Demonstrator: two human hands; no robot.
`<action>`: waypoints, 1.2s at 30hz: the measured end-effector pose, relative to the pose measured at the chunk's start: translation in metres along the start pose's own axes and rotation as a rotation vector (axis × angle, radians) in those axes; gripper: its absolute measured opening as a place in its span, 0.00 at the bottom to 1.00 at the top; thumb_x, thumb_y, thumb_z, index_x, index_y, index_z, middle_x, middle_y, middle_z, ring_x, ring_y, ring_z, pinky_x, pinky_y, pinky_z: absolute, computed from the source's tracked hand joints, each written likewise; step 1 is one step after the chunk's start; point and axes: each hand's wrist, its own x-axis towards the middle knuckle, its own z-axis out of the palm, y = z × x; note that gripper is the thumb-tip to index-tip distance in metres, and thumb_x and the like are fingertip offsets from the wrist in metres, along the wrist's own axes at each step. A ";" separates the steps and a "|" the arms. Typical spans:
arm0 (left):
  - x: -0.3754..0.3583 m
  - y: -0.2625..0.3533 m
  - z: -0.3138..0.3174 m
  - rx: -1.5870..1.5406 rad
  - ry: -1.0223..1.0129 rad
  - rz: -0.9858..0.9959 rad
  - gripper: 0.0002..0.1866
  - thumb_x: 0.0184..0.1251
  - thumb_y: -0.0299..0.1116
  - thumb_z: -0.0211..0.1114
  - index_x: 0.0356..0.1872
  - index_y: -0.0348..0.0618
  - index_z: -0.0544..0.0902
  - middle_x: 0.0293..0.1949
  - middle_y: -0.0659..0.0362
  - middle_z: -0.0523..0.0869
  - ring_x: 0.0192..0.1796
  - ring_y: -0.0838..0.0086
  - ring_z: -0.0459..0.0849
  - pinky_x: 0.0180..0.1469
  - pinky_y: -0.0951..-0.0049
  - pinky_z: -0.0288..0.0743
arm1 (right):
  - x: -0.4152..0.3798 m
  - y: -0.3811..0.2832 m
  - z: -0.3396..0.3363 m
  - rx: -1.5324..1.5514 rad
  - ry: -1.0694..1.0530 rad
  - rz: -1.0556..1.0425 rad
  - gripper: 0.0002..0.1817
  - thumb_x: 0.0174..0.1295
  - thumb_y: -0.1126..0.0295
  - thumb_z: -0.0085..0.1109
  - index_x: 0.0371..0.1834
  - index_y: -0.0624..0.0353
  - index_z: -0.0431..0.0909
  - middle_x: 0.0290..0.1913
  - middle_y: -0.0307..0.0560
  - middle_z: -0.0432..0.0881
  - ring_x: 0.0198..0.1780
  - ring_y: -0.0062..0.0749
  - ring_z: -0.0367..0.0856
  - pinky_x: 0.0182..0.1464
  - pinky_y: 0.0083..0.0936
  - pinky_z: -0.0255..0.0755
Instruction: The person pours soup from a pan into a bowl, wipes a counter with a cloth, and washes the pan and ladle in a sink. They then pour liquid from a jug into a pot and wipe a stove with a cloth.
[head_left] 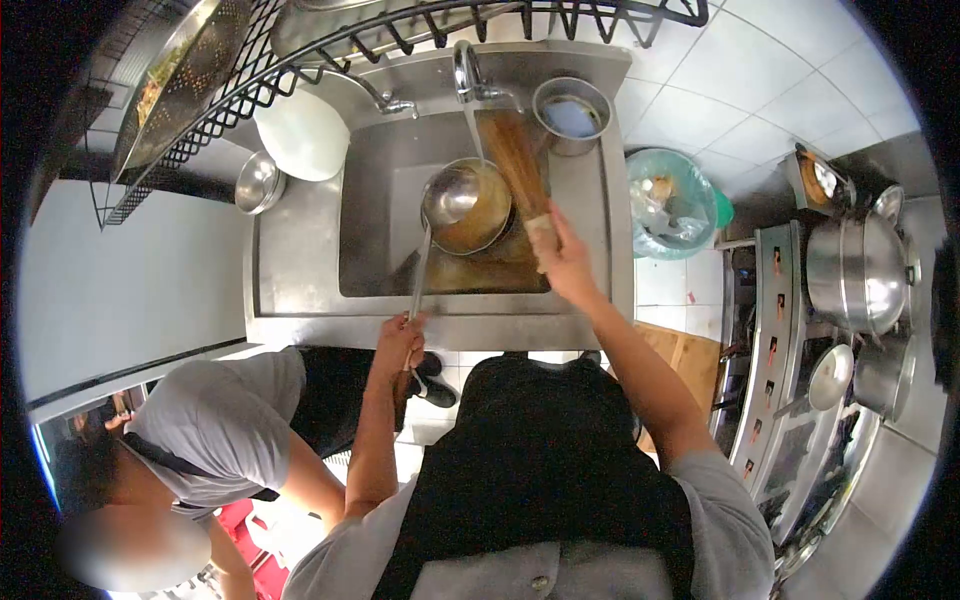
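My left hand is closed round the handle of a metal ladle, in front of the sink's near edge. The ladle's round bowl is over a pot of brownish liquid in the sink. From the faucet a stream of water runs down towards the pot. Wrapped in my right hand is a bamboo wok brush, its bristles pointing away from me, to the right of the pot. Brown water covers the sink floor near the pot.
On the right sink ledge stands a metal pot; a lined waste bin is beyond it. A white basin and metal bowls sit at left. A black wire rack hangs overhead. Another person bends at lower left.
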 end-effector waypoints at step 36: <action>0.073 0.078 0.171 -0.842 -0.493 -0.168 0.10 0.70 0.39 0.60 0.34 0.44 0.77 0.33 0.60 0.80 0.38 0.70 0.79 0.41 0.70 0.72 | -0.069 -0.008 -0.065 -0.459 0.126 -0.125 0.25 0.68 0.57 0.54 0.64 0.58 0.69 0.40 0.59 0.81 0.37 0.48 0.80 0.44 0.39 0.75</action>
